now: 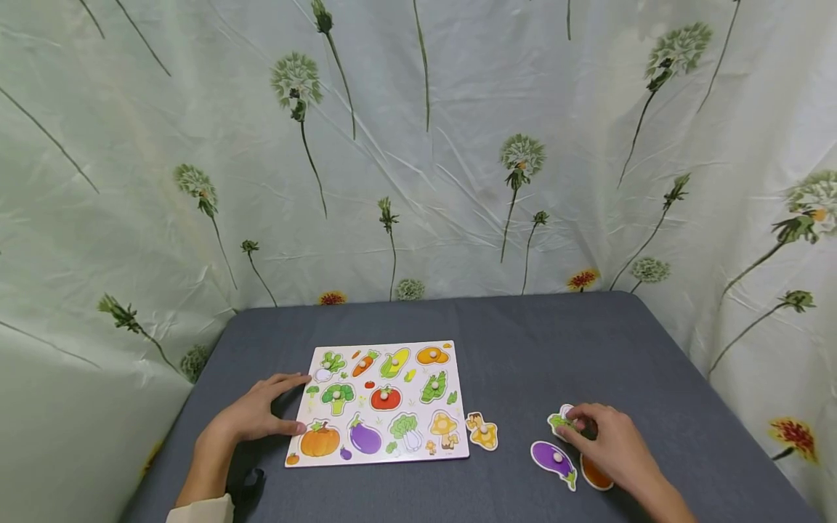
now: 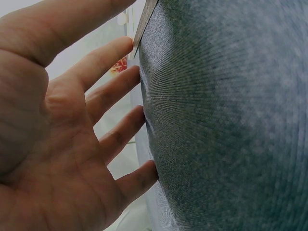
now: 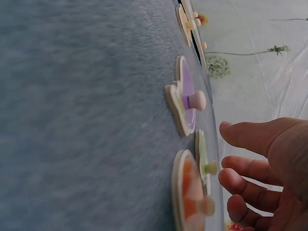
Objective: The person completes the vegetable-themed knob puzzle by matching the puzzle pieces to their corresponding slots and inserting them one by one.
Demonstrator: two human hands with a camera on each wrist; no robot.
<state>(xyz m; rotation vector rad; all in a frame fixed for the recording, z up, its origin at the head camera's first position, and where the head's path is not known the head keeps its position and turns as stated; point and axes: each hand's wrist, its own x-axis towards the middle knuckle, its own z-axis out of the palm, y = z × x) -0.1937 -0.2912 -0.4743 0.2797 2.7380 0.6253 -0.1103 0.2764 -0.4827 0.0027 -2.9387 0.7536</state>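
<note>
We found a pair of bare hands at a knobbed puzzle on the dark blue-grey cloth-covered table (image 1: 510, 363), with the refilling of the board, we judged, well past halfway. At lower left of centre lay the white rectangular board printed with vegetables (image 1: 408, 392); its upper two rows carried knobbed pieces, while four bottom-row places showed none. The left hand (image 1: 251, 414) rested at the board's left edge, thumb and fingers spread, clamped on nothing.

At lower right, the right hand (image 1: 608, 439) hung over the green-and-white leafy flat piece (image 1: 559, 423), its fingertips near the small pale green knob (image 3: 211, 167) but apart from it, as we saw from the right wrist. Close by lay the purple eggplant-shaped piece (image 1: 546, 456) and the rounded orange piece (image 1: 593, 476), partly hidden; the yellow mushroom-shaped piece (image 1: 484, 436) sat just beside the board's right edge.

The step in hand looked to us like a pick-up — and the next move called for a pinch on that knob, then a lift toward the leafy outline.
</note>
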